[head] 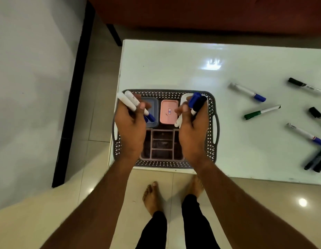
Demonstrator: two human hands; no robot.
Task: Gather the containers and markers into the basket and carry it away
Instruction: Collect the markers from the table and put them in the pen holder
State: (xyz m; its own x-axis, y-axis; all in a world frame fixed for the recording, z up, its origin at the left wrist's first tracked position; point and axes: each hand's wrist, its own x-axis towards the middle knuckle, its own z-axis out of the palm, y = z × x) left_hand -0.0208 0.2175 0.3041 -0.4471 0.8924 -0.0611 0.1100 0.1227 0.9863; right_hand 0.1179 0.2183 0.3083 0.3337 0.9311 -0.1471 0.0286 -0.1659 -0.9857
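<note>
A grey perforated basket (pixel 212 130) sits at the near left corner of the white table (pixel 192 69). Inside it lie a blue-lidded container (pixel 153 105), a pink-lidded container (pixel 168 114), a white container (pixel 185 97) mostly hidden by my right hand, and a brown divided tray (pixel 162 146). My left hand (pixel 131 126) hovers over the basket's left side, shut on two white markers (pixel 132 103) with blue caps. Over the right side, my right hand (pixel 192 130) is shut on two markers (pixel 196 103), one blue-capped and one black-capped.
Several loose markers lie on the table's right half: a blue one (pixel 248 92), a green one (pixel 261 112), a black one (pixel 305 85), another blue one (pixel 306 134) and dark ones (pixel 316 160) at the right edge. A red sofa (pixel 210 13) stands behind the table. My bare feet (pixel 152 196) are on the tiled floor.
</note>
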